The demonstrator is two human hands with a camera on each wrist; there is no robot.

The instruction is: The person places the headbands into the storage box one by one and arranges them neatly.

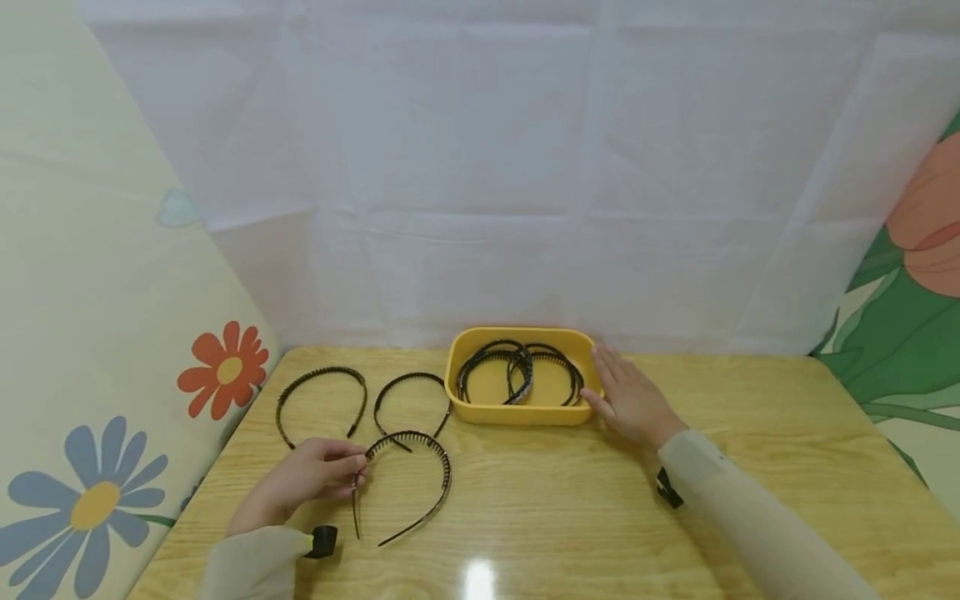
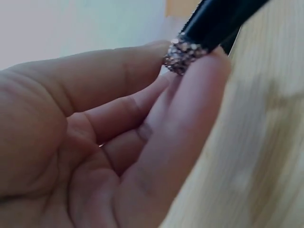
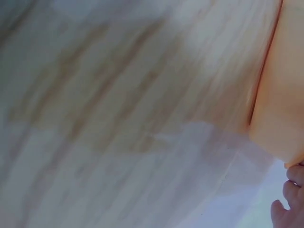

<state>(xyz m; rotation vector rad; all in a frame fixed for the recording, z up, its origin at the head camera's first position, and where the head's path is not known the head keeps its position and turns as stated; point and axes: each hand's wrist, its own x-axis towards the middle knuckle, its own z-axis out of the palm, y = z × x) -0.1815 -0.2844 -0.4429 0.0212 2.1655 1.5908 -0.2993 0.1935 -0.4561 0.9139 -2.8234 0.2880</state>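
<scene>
My left hand [image 1: 307,481] pinches a black toothed headband [image 1: 447,475] by its left side, between thumb and fingers. In the left wrist view, a sparkly, rhinestone-like patch [image 2: 183,56] of that headband sits between the fingertips. Its two ends point toward me. The yellow bin [image 1: 525,415] stands at the back of the table with several dark headbands [image 1: 529,371] in it, in two overlapping groups. Against the bin's right end rests my right hand [image 1: 633,402], fingers extended and thumb by the front right corner. The bin's side [image 3: 280,90] fills the right wrist view's right edge.
Two more black headbands lie on the wooden table [image 1: 540,508]: one at the far left [image 1: 322,369], one [image 1: 408,375] close to the bin's left end. A white cloth [image 1: 465,167] hangs behind, with flower-printed cloth [image 1: 97,292] at the left side.
</scene>
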